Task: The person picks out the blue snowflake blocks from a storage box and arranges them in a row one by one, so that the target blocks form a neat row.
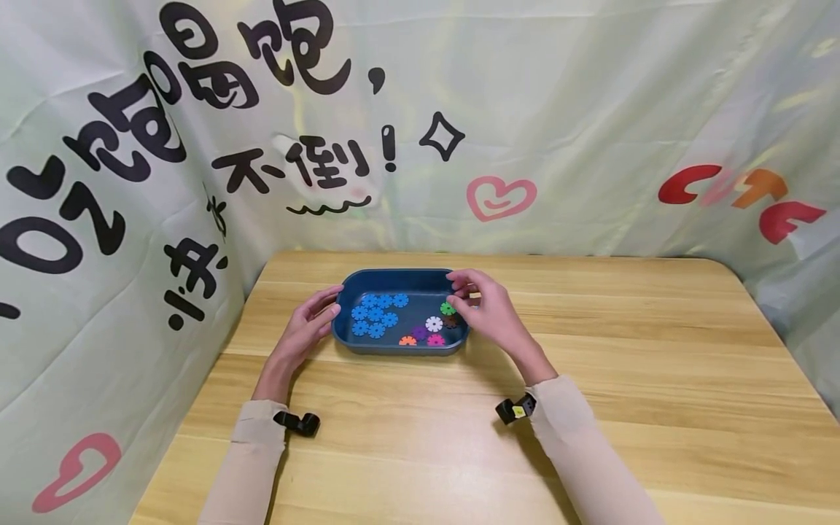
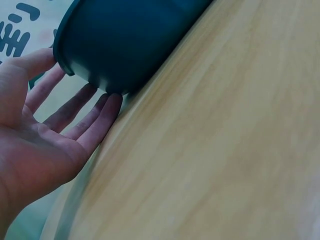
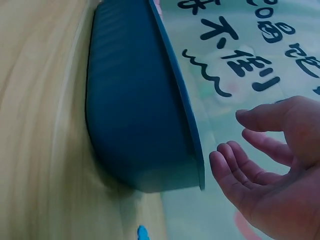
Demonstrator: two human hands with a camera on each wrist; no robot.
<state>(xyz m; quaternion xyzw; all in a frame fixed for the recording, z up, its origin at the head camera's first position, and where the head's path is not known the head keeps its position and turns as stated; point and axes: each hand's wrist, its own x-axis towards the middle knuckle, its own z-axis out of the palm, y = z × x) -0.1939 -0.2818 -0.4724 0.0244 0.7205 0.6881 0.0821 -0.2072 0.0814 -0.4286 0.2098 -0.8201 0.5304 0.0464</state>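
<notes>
A dark blue rounded tray [image 1: 397,350] sits on the table with several toothed plastic discs inside. Blue discs [image 1: 375,314] cluster at its left. Toward the right lie a white disc [image 1: 434,324], a green disc [image 1: 448,308], a pink disc [image 1: 436,340], an orange disc [image 1: 407,340], a purple disc [image 1: 419,332] and a brown disc [image 1: 450,321]. My left hand [image 1: 311,321] touches the tray's left end, thumb by the rim and extended fingertips along the wall [image 2: 115,55]. Above the right end hovers my right hand [image 1: 487,305], loosely bent, nothing visible between thumb and fingers.
The wooden table [image 1: 630,379] extends widely to the right and in front of the tray. A printed cloth [image 1: 577,95] hangs behind and at the left. Low in the right wrist view, a small blue piece [image 3: 143,233] shows near the tray.
</notes>
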